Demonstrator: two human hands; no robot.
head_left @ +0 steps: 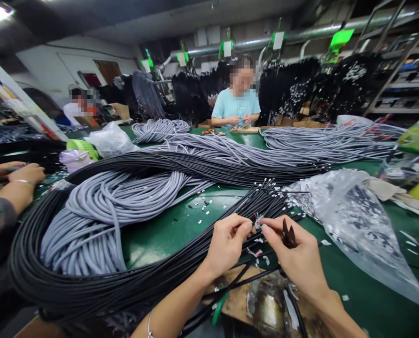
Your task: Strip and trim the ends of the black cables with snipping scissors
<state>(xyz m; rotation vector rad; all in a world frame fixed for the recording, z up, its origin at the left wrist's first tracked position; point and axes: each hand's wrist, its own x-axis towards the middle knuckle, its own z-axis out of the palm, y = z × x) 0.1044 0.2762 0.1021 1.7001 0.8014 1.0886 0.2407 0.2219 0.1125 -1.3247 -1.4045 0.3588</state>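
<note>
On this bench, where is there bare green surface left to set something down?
One bare patch of green mat lies between the grey cable coil and the left hand, flecked with white scraps. Another sits right of the right hand, below the plastic bag. Everywhere else, cables crowd the bench.

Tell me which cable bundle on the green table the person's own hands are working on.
The black cable bundle, looped nearest the camera: its stripped ends meet the left hand and right hand. The grey bundles lie farther back, untouched.
</note>
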